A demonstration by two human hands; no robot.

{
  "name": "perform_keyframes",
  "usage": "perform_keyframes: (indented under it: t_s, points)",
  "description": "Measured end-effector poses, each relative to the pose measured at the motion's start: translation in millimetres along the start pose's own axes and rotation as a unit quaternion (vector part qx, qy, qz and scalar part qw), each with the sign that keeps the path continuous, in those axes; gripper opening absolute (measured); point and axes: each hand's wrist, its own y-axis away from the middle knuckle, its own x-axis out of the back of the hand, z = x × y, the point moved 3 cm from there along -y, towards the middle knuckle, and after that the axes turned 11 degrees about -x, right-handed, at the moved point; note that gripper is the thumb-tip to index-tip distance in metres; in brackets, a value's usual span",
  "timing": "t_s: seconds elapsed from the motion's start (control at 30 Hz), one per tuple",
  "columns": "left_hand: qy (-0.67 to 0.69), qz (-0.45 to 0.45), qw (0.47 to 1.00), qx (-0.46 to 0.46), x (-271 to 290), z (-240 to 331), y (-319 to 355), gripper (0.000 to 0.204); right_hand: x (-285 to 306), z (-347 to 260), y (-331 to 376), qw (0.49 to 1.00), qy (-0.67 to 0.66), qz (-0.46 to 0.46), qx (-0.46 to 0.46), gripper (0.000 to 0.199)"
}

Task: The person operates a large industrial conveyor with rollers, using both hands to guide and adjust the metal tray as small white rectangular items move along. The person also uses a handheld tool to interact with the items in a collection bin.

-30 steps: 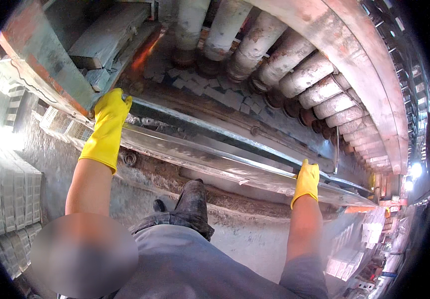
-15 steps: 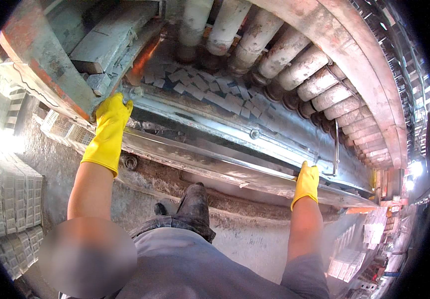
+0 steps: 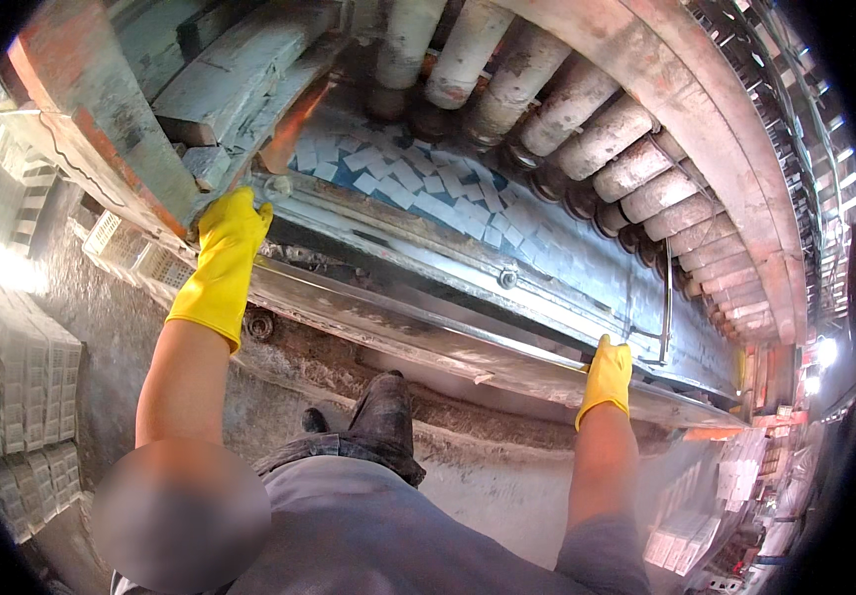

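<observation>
My left hand (image 3: 233, 236), in a yellow rubber glove, has its fingers curled over the corner of the machine's frame at the left end of the conveyor. In a matching glove, my right hand (image 3: 607, 377) grips the long metal rail (image 3: 428, 315) along the machine's near side. Beyond the rail runs the conveyor belt (image 3: 587, 268), with many small white tile-like pieces (image 3: 428, 188) scattered over its left and middle part. A thin bent metal rod (image 3: 666, 307) stands at the belt's right part. The fingertips of both hands are partly hidden.
A row of thick, dirty rollers or pipes (image 3: 497, 79) overhangs the belt's far side, under a curved frame beam (image 3: 686, 89). Grey metal blocks (image 3: 240, 74) sit at the upper left. Stacked white crates (image 3: 16, 367) stand on the left, with pale stacks (image 3: 686, 540) at lower right.
The white pieces now spread more densely over the belt and look brighter. Both hands keep their places on the machine; the view has shifted slightly.
</observation>
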Motion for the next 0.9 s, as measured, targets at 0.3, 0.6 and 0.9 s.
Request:
perform_keyframes:
  t_s: [0.3, 0.6, 0.9]
  points:
    - [0.003, 0.032, 0.999, -0.038, 17.0, 18.5, 13.4, 0.042, 9.7, -2.1, 6.6, 0.993, -0.076, -0.032, -0.081, 0.039]
    - [-0.001, 0.030, 0.999, -0.019, 6.9, 16.5, -1.9, 0.041, 3.9, 3.5, -18.5, 0.996, -0.007, -0.028, -0.081, 0.049]
    - [-0.001, 0.049, 0.998, -0.040, 6.3, 21.4, -31.9, 0.046, 4.8, -3.2, -55.4, 0.997, -0.031, -0.043, -0.059, 0.052]
